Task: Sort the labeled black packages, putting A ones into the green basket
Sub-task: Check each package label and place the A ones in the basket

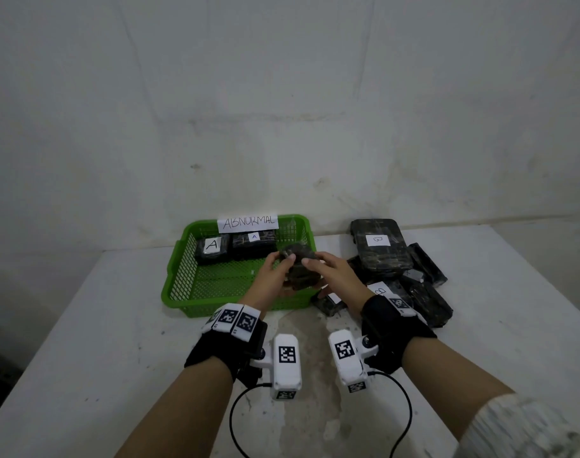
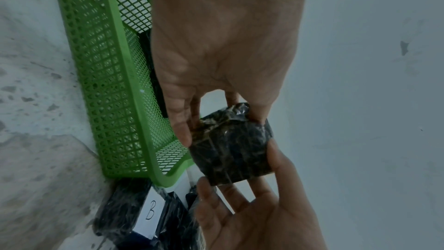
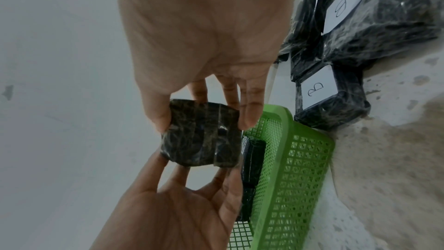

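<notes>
Package (image 1: 300,267) tilted, long axis toward wall, pinched by L hand (image 1: 271,276) & R hand (image 1: 334,274) grip over basket (image 1: 183,276).

Dim, flat, greyish light throughout; wide-angle bending at edges; wrist views soft, slightly blurred close up.

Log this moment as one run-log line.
both hands hold small black package | above green basket | label unseen

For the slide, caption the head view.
Both hands hold a black package above the green basket beside B-labelled packages.
</notes>
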`<state>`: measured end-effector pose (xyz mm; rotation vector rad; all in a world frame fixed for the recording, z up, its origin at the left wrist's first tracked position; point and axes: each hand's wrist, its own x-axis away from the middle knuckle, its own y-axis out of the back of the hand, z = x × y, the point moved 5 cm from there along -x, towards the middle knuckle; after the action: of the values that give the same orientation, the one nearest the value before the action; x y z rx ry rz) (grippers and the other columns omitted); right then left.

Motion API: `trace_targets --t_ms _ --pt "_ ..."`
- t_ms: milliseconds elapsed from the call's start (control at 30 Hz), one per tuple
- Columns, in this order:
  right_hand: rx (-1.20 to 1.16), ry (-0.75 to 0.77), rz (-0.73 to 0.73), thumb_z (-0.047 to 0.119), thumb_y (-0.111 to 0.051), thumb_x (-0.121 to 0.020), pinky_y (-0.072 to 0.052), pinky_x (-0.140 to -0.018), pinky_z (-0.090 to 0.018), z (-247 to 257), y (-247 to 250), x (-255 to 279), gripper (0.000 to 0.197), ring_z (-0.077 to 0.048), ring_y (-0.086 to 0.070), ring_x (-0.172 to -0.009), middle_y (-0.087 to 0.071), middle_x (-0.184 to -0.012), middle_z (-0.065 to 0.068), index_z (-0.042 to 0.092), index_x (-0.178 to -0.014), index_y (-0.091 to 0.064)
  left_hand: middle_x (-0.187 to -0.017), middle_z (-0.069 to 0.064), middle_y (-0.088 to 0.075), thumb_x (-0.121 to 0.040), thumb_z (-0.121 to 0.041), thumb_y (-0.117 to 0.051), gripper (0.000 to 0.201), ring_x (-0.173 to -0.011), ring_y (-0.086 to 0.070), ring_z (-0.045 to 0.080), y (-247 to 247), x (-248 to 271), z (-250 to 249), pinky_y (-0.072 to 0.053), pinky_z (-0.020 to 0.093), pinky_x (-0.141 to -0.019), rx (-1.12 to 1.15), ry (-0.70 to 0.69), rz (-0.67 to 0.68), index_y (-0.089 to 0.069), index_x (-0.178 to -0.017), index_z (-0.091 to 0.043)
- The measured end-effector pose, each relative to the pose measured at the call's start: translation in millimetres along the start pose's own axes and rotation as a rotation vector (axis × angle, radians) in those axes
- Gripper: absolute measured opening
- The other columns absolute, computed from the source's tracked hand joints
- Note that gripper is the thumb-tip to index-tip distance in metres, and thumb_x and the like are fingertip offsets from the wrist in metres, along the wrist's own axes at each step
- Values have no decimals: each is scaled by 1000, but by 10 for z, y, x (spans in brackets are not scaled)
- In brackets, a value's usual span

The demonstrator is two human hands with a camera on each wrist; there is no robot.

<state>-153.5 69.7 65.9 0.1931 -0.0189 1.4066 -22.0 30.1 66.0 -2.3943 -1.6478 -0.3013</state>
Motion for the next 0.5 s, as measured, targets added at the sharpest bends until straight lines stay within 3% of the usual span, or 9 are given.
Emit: trace_targets --t_ms 100,200,267,333,400,500 --pt "-8 -41 -87 53 -45 -94 -47 -52 -22 -23 46 -19 47 -11 -61 -70 -67 -94 -3 13 -106 -65 -119 6 -56 -99 -47 -31 43 -97 -56 26 4 32 -5 -44 28 -69 -196 -10 16 -44 -130 -21" --pt "-85 -126 -156 57 -33 -97 -41 -44 -20 -94 118 -49 58 -13 -60 -56 -65 -79 -6 9 -100 -65 -108 1 -57 -98 -49 -33 40 -86 -52 19 7 56 -1 -40 27 -70 -298 -27 47 -53 -120 -22" --pt "-93 -134 -159 55 -32 -98 -36 -38 -18 -122 142 -59 56 -12 -55 -41 -61 -68 -6 9 -95 -63 -108 2 -59 -96 -46 -40 34 -89 -56 18 -14 65 6 -45 30 -72 -272 -20 88 -55 -111 -19" --pt "-74 -132 -150 54 -33 -99 -36 -36 -18 -160 146 -85 54 -13 -55 -39 -64 -78 -11 8 -107 -60 -107 5 -60 -96 -38 -46 29 -89 -59 18 -50 66 10 -52 28 -70 -159 15 96 -53 -108 -12" --pt "-57 -157 -137 53 -35 -99 -38 -38 -18 -183 131 -97 50 -14 -55 -41 -64 -88 -15 9 -112 -55 -110 9 -57 -96 -28 -48 24 -85 -61 18 -80 72 10 -56 24 -58 -29 53 67 -47 -109 -8" --pt "-34 -170 -70 48 -43 -98 -35 -42 -19 -170 90 -85 38 -14 -47 -45 -53 -70 -8 11 -94 -49 -122 21 -52 -96 -17 -49 20 -92 -62 32 -18 40 30 -58 30 -53 77 65 -36 -37 -111 -11"
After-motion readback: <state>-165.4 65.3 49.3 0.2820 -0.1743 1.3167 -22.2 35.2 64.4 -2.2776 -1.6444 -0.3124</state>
